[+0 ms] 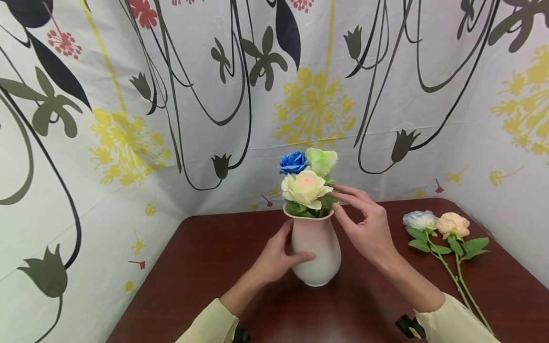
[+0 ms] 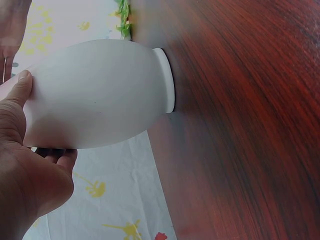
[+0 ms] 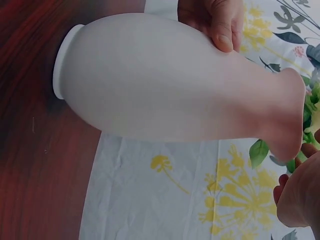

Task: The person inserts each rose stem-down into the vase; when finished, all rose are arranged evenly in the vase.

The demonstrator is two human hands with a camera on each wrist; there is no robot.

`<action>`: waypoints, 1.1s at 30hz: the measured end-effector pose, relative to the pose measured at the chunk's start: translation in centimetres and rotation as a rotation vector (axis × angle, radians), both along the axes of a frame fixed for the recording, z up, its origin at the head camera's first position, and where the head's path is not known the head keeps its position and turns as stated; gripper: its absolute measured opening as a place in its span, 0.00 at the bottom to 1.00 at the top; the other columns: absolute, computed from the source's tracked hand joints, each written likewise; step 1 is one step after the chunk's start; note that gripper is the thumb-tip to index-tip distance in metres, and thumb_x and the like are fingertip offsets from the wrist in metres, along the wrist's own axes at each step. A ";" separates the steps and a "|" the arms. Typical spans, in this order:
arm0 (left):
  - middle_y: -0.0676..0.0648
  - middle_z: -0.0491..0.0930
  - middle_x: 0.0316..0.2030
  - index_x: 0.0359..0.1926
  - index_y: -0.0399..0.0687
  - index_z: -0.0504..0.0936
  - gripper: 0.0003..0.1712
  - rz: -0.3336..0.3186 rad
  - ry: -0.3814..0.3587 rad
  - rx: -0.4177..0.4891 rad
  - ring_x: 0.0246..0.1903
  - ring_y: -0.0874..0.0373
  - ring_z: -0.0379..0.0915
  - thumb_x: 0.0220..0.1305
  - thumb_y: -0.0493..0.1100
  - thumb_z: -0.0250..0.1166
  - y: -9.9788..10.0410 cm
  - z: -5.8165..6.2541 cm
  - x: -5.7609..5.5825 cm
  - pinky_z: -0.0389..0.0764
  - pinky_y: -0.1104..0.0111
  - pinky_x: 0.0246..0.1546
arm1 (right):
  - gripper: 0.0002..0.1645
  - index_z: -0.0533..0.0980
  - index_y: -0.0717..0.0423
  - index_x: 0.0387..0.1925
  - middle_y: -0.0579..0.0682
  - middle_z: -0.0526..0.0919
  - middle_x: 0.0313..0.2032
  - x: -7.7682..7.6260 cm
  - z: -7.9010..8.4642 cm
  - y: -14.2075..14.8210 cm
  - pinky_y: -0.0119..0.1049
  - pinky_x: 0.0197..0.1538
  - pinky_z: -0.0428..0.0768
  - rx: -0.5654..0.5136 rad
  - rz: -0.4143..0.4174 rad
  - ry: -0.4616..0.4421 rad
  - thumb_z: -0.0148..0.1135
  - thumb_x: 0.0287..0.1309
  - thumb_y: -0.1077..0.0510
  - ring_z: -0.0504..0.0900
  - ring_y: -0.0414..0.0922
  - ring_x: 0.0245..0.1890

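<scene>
A pale vase [image 1: 316, 247], white with a pinkish neck, stands upright on the table. In it are a blue rose [image 1: 293, 162], a light green flower [image 1: 321, 160] and a cream flower [image 1: 306, 186] with a pink centre, over green leaves. My left hand [image 1: 274, 257] grips the vase's left side, thumb across the front and fingers behind; the left wrist view shows those fingers curled round the vase [image 2: 100, 95]. At the right of the rim, my right hand [image 1: 364, 224] reaches to the flowers with fingers extended, fingertips right at the leaves and cream petals.
On the dark red wooden table [image 1: 214, 252], a pale blue flower [image 1: 420, 220] and a peach flower [image 1: 452, 225] lie to the right, their long stems pointing toward me. A white cloth [image 1: 193, 95] with printed flowers hangs behind and at both sides.
</scene>
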State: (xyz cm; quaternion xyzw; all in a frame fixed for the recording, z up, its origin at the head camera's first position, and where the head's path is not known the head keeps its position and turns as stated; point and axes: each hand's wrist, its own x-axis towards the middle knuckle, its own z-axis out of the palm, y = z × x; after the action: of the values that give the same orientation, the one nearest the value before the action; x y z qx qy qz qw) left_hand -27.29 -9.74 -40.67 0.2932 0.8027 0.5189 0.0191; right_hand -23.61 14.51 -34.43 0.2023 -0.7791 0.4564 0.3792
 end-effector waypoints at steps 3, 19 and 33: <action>0.58 0.70 0.72 0.82 0.65 0.58 0.52 0.002 -0.006 0.005 0.67 0.60 0.70 0.65 0.54 0.78 0.0 0.0 0.0 0.73 0.55 0.69 | 0.19 0.86 0.49 0.59 0.44 0.84 0.62 0.1 -0.1 0.5 0.23 0.66 0.69 -0.018 0.007 -0.002 0.71 0.69 0.62 0.78 0.41 0.65; 0.57 0.70 0.72 0.82 0.64 0.58 0.51 0.001 -0.019 0.014 0.68 0.58 0.70 0.65 0.53 0.78 -0.1 0.0 0.1 0.72 0.53 0.69 | 0.44 0.72 0.43 0.76 0.48 0.79 0.69 0.3 -1.4 4.8 0.23 0.66 0.71 -0.169 0.004 -0.148 0.78 0.60 0.65 0.76 0.39 0.68; 0.57 0.68 0.73 0.82 0.64 0.57 0.52 0.005 -0.026 0.006 0.69 0.57 0.69 0.65 0.54 0.78 -0.1 0.1 0.1 0.72 0.51 0.70 | 0.47 0.64 0.48 0.80 0.45 0.73 0.74 0.5 -4.2 9.8 0.19 0.61 0.72 -0.267 -0.051 -0.278 0.75 0.65 0.63 0.72 0.38 0.71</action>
State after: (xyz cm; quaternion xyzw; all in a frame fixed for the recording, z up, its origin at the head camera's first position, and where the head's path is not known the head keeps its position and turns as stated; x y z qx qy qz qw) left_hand -27.24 -9.84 -40.61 0.2848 0.8014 0.5253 0.0272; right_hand -23.09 24.34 -38.58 0.0655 -0.7614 0.5694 0.3031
